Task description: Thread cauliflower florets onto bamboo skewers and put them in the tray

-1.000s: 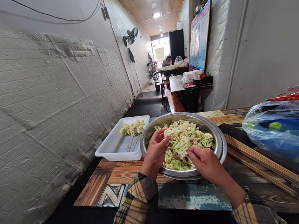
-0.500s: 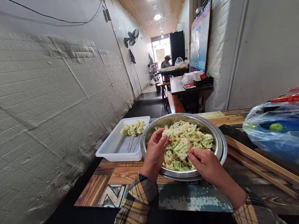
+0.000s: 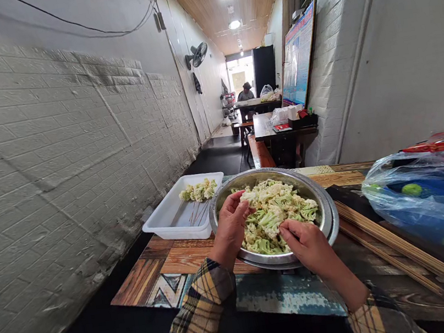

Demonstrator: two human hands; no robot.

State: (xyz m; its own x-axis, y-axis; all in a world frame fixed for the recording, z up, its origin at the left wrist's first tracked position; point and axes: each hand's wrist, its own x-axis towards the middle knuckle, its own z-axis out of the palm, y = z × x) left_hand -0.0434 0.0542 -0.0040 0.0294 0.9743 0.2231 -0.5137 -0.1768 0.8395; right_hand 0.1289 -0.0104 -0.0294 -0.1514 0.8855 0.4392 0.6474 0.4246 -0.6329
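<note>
A large steel bowl (image 3: 331, 226) holds a heap of cut cauliflower (image 3: 279, 194). My left hand (image 3: 232, 221) is over the bowl's left side, its thumb and fingers closed on a cauliflower floret (image 3: 247, 200). At the front right of the bowl, my right hand (image 3: 306, 240) is closed in a pinch at the edge of a pale green floret (image 3: 272, 219). Whether a thin stick is also between those fingertips, I cannot tell. Left of the bowl, a white plastic tray (image 3: 163, 220) holds several skewers threaded with cauliflower (image 3: 199, 190).
Bare bamboo skewers (image 3: 395, 238) lie right of the bowl, near a clear plastic bag (image 3: 427, 197) with blue and green things inside. The bowl and tray stand on a patterned wooden table (image 3: 139, 279). Farther back are another table (image 3: 263, 124) and a seated person (image 3: 245, 92).
Both hands keep almost the same position over the bowl. The view has shifted very slightly, and the person at the back has lowered their head a little.
</note>
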